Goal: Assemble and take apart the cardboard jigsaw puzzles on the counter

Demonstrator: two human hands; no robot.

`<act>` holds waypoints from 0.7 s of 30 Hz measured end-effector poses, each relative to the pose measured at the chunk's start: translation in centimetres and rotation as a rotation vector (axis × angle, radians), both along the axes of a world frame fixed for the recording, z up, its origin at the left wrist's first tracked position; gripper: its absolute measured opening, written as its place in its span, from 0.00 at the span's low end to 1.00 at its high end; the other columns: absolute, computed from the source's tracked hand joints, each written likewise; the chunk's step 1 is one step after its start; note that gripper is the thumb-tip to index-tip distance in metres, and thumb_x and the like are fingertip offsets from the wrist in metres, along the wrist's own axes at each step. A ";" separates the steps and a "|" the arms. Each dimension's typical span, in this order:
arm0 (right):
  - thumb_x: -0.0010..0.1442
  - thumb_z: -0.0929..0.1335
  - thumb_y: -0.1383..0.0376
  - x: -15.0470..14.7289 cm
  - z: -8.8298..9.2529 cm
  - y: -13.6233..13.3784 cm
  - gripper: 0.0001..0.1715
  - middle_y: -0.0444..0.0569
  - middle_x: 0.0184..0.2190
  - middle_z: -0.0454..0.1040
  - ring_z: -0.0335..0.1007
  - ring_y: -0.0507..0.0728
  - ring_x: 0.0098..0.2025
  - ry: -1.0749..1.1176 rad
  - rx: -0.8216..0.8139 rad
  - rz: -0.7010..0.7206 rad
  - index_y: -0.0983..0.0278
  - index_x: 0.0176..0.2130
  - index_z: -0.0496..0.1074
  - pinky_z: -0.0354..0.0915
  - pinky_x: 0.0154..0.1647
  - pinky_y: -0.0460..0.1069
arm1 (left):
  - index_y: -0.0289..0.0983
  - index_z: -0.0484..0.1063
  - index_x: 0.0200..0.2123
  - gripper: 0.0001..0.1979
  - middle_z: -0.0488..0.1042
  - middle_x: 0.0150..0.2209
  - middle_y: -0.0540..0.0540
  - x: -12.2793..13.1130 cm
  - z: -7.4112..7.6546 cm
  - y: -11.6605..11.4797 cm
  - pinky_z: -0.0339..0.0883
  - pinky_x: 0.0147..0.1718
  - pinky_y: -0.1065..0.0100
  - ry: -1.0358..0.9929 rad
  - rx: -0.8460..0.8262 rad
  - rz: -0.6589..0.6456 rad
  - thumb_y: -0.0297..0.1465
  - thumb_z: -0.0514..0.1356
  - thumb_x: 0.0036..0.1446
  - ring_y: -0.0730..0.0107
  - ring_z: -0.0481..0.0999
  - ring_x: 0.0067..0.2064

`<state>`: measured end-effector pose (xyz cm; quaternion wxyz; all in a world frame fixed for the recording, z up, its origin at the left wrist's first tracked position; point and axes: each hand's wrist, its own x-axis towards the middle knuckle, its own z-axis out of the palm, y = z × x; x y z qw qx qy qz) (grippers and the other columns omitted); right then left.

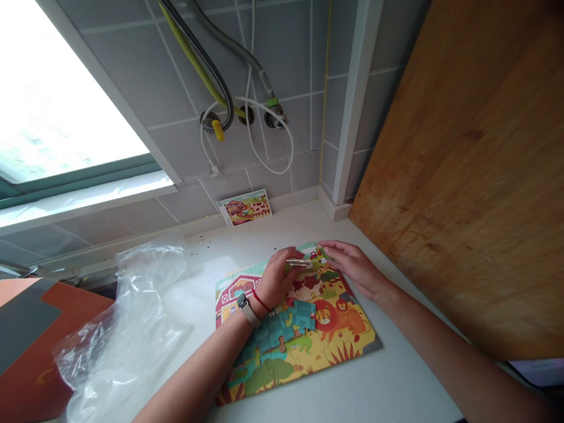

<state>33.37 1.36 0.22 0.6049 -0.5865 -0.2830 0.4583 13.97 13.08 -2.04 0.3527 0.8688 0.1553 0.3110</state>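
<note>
Head view | puzzle (299, 335) lying on the bench (396, 382), plastic bag (123, 335) sitting just left | left hand (275, 279) pinching a shiny piece (298, 263) | right hand (352, 267) lying open on puzzle corner

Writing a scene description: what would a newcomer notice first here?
The bright jigsaw puzzle on the white countertop stands out, with the left hand and right hand at its far end. A crumpled plastic bag lies to its left, and a wooden board fills the right.
</note>
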 end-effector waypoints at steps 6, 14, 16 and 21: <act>0.60 0.70 0.66 0.7 0.6 0.0 0.08 0.54 0.51 0.81 0.75 0.59 0.57 0.298 -0.069 -0.085 0.62 0.38 0.81 0.72 0.51 0.48 | 0.40 0.73 0.47 0.10 0.72 0.62 0.38 0.3 -1.4 1.1 0.61 0.62 0.46 0.057 -0.106 0.178 0.34 0.63 0.64 0.48 0.69 0.63; 0.60 0.71 0.66 1.3 0.0 0.1 0.08 0.54 0.48 0.83 0.78 0.57 0.52 0.306 -0.083 -0.082 0.62 0.37 0.82 0.74 0.45 0.45 | 0.39 0.73 0.53 0.15 0.77 0.55 0.40 0.1 -0.1 0.8 0.71 0.52 0.57 0.027 -0.202 0.033 0.38 0.62 0.66 0.56 0.78 0.53; 0.57 0.73 0.66 1.3 -0.2 0.1 0.07 0.54 0.45 0.83 0.79 0.56 0.47 0.269 -0.075 -0.065 0.62 0.38 0.82 0.74 0.43 0.45 | 0.39 0.72 0.56 0.18 0.77 0.55 0.39 -0.1 0.0 0.7 0.70 0.54 0.56 0.014 -0.215 0.022 0.39 0.62 0.66 0.55 0.77 0.54; 0.52 0.76 0.61 0.8 -1.4 0.4 0.14 0.51 0.36 0.84 0.80 0.58 0.36 -0.082 -0.043 0.013 0.63 0.39 0.82 0.75 0.39 0.50 | 0.39 0.72 0.56 0.17 0.77 0.53 0.40 -0.2 -0.2 0.8 0.71 0.53 0.58 -0.007 -0.277 -0.005 0.40 0.60 0.68 0.57 0.77 0.53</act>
